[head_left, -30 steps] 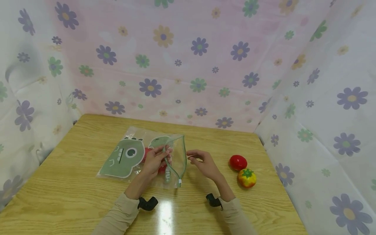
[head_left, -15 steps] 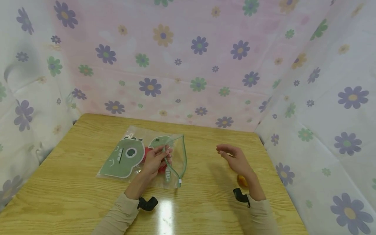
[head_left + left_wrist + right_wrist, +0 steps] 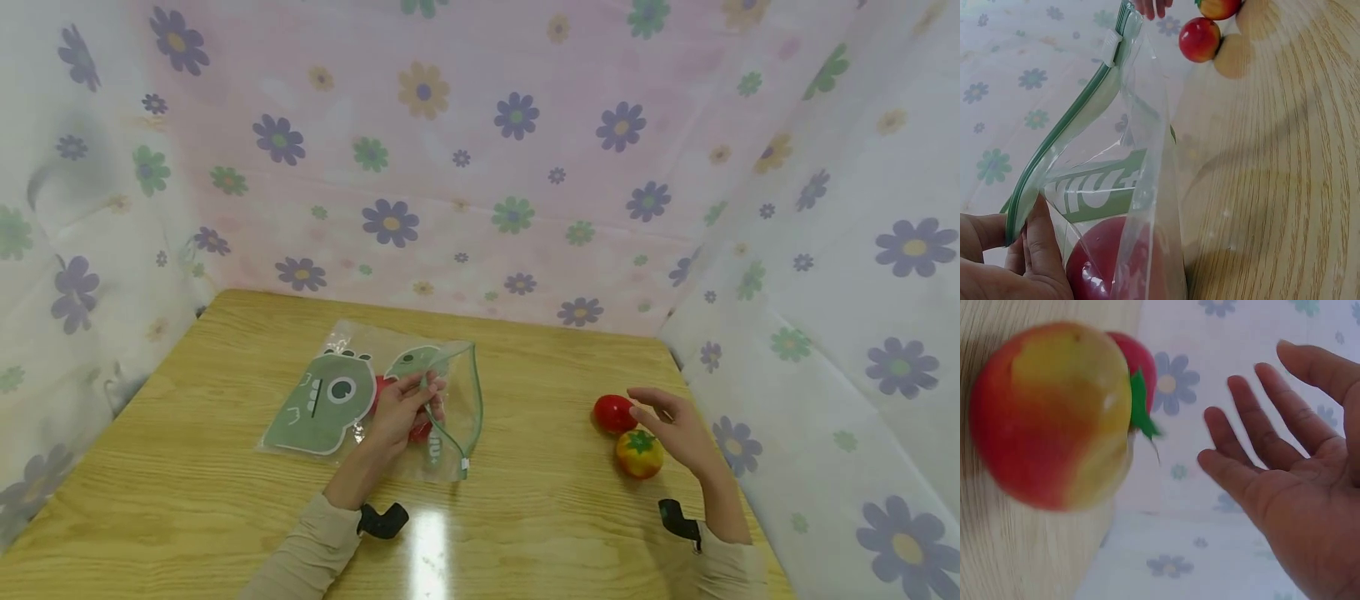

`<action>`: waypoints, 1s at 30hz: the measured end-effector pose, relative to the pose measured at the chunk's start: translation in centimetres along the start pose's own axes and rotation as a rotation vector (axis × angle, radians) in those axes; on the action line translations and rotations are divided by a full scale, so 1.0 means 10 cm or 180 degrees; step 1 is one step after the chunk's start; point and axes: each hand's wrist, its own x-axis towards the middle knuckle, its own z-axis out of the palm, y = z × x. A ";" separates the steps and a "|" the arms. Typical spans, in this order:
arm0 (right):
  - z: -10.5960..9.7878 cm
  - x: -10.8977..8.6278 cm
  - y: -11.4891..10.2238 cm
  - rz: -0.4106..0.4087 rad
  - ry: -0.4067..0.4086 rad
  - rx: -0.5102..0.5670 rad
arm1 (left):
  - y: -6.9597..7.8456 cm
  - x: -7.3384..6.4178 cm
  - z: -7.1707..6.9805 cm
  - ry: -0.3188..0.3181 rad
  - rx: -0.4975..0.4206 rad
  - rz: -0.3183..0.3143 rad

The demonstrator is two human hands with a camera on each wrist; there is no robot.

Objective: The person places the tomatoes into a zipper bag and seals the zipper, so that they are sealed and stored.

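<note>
My left hand [image 3: 400,414] pinches the green zip edge of a clear zip bag [image 3: 322,421] printed with a green cartoon monster. The bag's mouth gapes toward the right, and red round things [image 3: 1104,253] show inside it, partly hidden by the print and my hand. Over on the right, my right hand [image 3: 681,432], fingers extended and holding nothing, hovers beside two toy fruits. One is a smooth red fruit [image 3: 612,414]; the other, a yellow-and-red toy tomato [image 3: 638,456] with green leaves, sits just in front of it. In the right wrist view the hand is apart from the tomato [image 3: 1054,419].
Both fruits and the bag lie on a wood-grain table [image 3: 525,500]. Flower-patterned cloth [image 3: 465,167] hangs behind the table and along both sides. A white slider [image 3: 1111,50] sits on the bag's zip. Black curved pieces [image 3: 384,521] are worn at both wrists.
My right hand has moved from the bag's mouth rightward to the two toy fruits. The left hand has kept its pinch on the bag, which stays in place.
</note>
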 end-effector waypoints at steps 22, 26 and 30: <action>-0.11 -0.30 0.32 0.0394 -0.1019 -0.0032 | -0.01 0.01 -0.01 0.0027 0.0088 -0.0001; -0.10 -0.31 0.33 0.0439 -0.1029 0.0049 | -0.02 0.01 -0.01 0.0026 0.0069 0.0001; -0.08 -0.30 0.35 0.0388 -0.1017 0.0048 | -0.02 0.01 -0.01 0.0024 0.0043 0.0009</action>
